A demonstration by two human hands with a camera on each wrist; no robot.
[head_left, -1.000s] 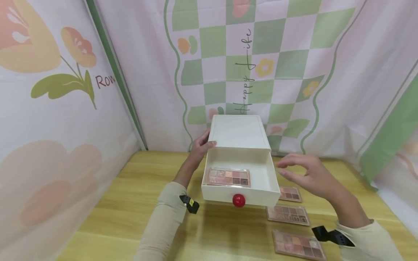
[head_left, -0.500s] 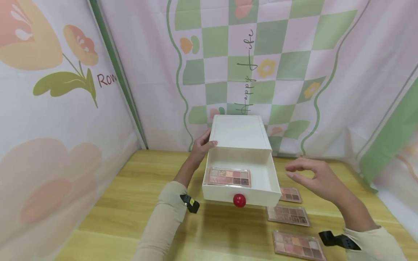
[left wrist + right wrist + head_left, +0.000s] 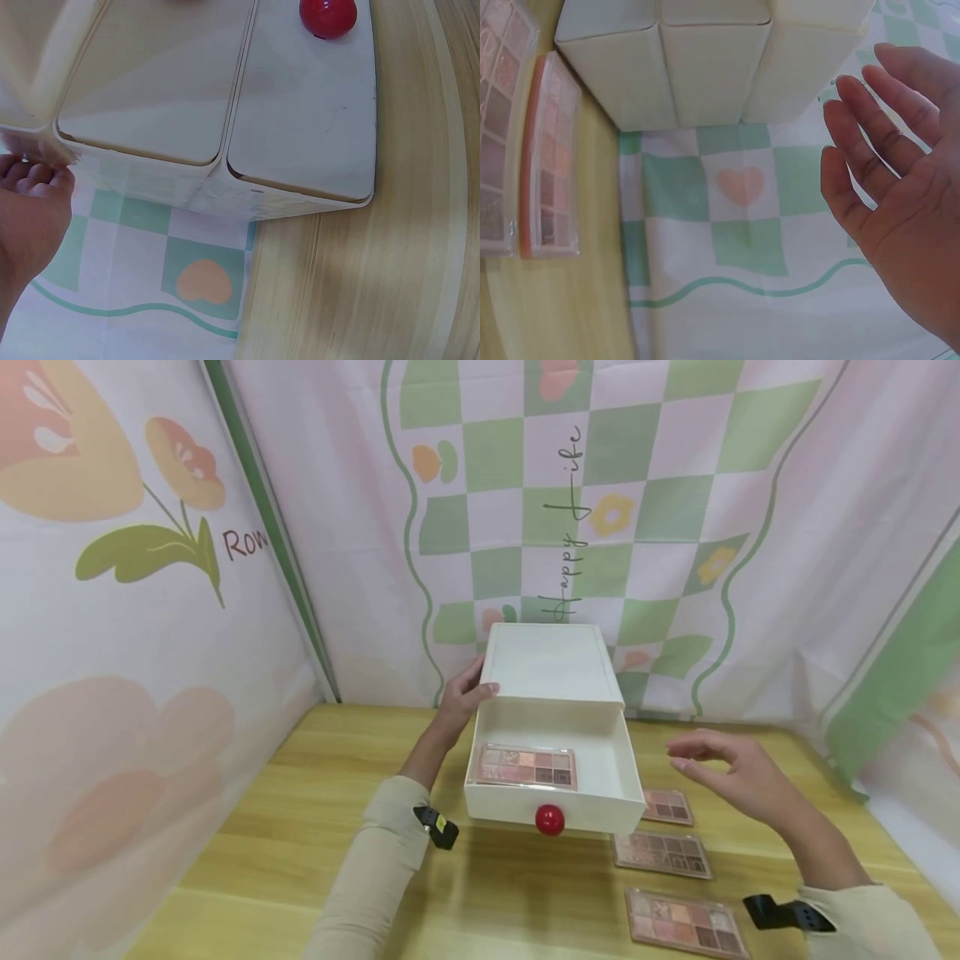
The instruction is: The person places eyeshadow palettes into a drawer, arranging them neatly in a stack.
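Note:
A white drawer cabinet (image 3: 551,662) stands at the back of the table, its top drawer (image 3: 600,760) pulled out. Inside that drawer, toward the left, an eyeshadow palette (image 3: 527,767) lies flat behind the front panel. My left hand (image 3: 455,706) grips the cabinet's left side near its front top edge, thumb at the corner. To the right of the drawer, my right hand (image 3: 731,768) hovers with loosely bent fingers and holds nothing; its spread fingers show in the right wrist view. Below it, more eyeshadow palettes (image 3: 662,853) lie in a column on the table.
A red round knob (image 3: 550,820) sticks out from the drawer front. Two lower drawers (image 3: 300,105) are pushed in, seen in the left wrist view. The wooden table (image 3: 300,843) meets a printed curtain (image 3: 675,635) at the back and another at the left.
My right hand has drawn away from the drawer's right side, moving right and slightly down. My left hand, the cabinet and the palettes stay where they were.

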